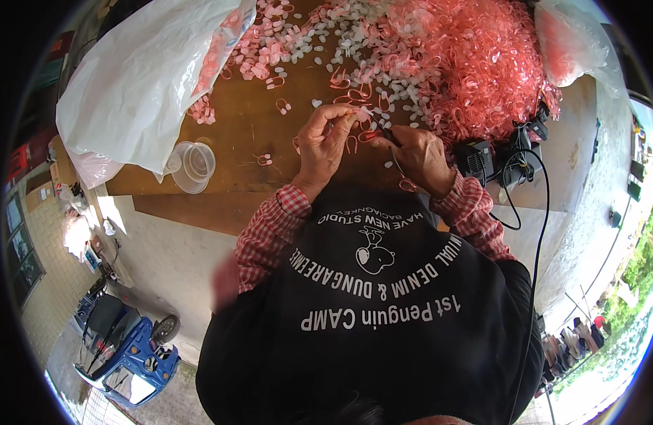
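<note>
My left hand (323, 145) is closed in a pinch over the wooden table, thumb and forefinger gripping a small pink plastic piece with a whitish end (363, 113). Close by on the right, my right hand (420, 157) wraps round a slim dark tool (391, 135); its kind is unclear. A reddish bit (369, 135) shows at its thumb tip, too small to make out. Pink U-shaped plastic loops (351, 144) lie just beneath the hands. More loops with pale oval ends (282, 106) are scattered on the tabletop to the left.
A large heap of pink plastic pieces (475, 64) covers the far right, with loose white ovals (404, 85) along its edge. A white plastic bag (146, 85) and clear round tub (194, 168) stand left. Black corded devices (500, 157) sit right, a cable hanging down beside me.
</note>
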The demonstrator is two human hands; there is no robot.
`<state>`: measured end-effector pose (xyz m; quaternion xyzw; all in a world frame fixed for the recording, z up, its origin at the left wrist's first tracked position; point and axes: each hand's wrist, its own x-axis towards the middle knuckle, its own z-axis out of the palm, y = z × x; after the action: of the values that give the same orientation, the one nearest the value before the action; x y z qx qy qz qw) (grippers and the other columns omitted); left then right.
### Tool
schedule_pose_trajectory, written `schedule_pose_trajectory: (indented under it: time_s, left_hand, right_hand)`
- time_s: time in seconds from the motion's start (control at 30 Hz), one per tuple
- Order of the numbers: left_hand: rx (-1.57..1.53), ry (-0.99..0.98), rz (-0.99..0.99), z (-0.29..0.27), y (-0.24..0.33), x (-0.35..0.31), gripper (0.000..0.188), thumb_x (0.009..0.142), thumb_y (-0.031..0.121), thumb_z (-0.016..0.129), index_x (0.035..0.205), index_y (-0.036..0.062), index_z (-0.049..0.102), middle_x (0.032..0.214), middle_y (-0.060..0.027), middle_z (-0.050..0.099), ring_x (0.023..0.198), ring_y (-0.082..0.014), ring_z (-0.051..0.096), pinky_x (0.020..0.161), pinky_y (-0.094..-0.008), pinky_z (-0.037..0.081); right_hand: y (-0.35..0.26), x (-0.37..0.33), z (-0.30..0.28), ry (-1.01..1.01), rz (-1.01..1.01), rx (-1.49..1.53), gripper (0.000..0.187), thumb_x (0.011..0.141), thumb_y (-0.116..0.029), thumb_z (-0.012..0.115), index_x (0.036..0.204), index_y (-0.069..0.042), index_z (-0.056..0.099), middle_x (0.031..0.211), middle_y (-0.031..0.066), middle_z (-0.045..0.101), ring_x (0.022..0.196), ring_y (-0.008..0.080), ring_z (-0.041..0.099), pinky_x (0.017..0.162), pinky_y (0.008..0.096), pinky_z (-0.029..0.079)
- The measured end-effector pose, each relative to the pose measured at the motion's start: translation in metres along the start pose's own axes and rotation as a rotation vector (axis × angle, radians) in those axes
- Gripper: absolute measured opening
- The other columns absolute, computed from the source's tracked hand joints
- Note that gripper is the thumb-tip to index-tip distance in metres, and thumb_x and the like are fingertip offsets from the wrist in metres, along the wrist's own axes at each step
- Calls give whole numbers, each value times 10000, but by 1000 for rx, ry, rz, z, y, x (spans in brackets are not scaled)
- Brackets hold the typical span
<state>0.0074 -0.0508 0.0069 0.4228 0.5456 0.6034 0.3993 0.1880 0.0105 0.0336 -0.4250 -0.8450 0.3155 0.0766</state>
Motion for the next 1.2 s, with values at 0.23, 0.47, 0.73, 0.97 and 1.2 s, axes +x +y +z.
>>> schedule_pose_trajectory:
  time_s: [0.23,0.47,0.73,0.97,1.2]
  left_hand:
    - [-156,19,-77,1,-1,4,78,938,37,582,1001,-9,579,998,-100,651,876,-149,646,773,-266,529]
    - [41,-44,68,0,7,9,87,922,6,596,1007,-10,596,952,-66,657,845,-105,626,748,-226,510]
    - [122,-130,164,-4,9,14,86,922,-6,585,1006,-10,602,967,-83,664,879,-120,639,774,-244,520]
    - [56,-53,103,-3,11,10,88,915,-17,588,1002,-9,602,989,-89,662,895,-130,643,781,-257,535]
    - [288,-131,365,4,17,15,158,854,-45,640,996,20,612,983,-93,657,863,-190,663,711,-265,551]
  right_hand:
    - [-1,-1,1,-195,185,523,544,882,-519,581,700,-7,556,630,192,555,603,386,578,551,468,430]
    - [-2,0,-2,11,-24,78,498,903,-479,575,814,11,556,753,159,564,682,347,588,591,429,449]
    - [7,0,4,-76,11,62,462,922,-429,568,766,6,561,633,147,544,584,323,583,546,425,444]
    - [3,12,-18,5,259,875,473,979,-428,499,711,-47,579,535,-16,484,460,57,426,424,239,304]
    - [-8,24,-21,-136,312,978,303,895,-337,676,941,-37,670,625,-46,528,508,25,422,448,211,302]
